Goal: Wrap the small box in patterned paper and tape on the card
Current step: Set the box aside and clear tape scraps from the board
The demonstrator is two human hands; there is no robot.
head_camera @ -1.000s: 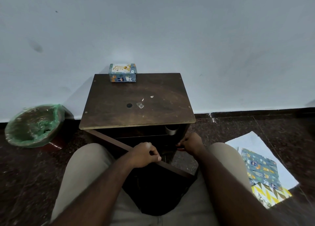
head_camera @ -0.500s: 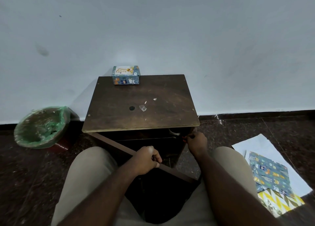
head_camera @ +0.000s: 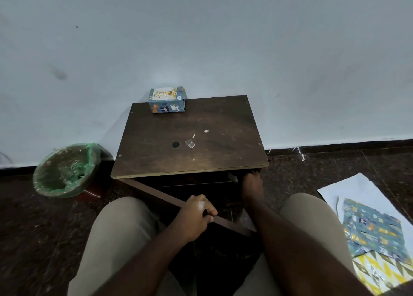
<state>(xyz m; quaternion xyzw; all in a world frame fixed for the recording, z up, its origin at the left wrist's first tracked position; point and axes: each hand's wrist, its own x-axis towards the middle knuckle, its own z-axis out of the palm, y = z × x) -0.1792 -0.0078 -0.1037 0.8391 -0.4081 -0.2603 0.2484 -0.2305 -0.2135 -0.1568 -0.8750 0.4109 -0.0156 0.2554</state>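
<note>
Box (head_camera: 167,105), small, rectangular, glossy and blue-patterned, with a white card (head_camera: 162,93) flat on top, sits at the scuffed wooden counter's (head_camera: 201,121) far edge. My left hand (head_camera: 196,217) grips the flat door edge (head_camera: 156,194); my right hand (head_camera: 251,184) is under the counter's lip, and I cannot tell its grip.

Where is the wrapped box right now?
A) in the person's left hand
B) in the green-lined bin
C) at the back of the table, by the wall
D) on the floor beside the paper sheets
C: the box stands at the far edge of the table, next to the wall, while the left hand grips the door below.
</note>
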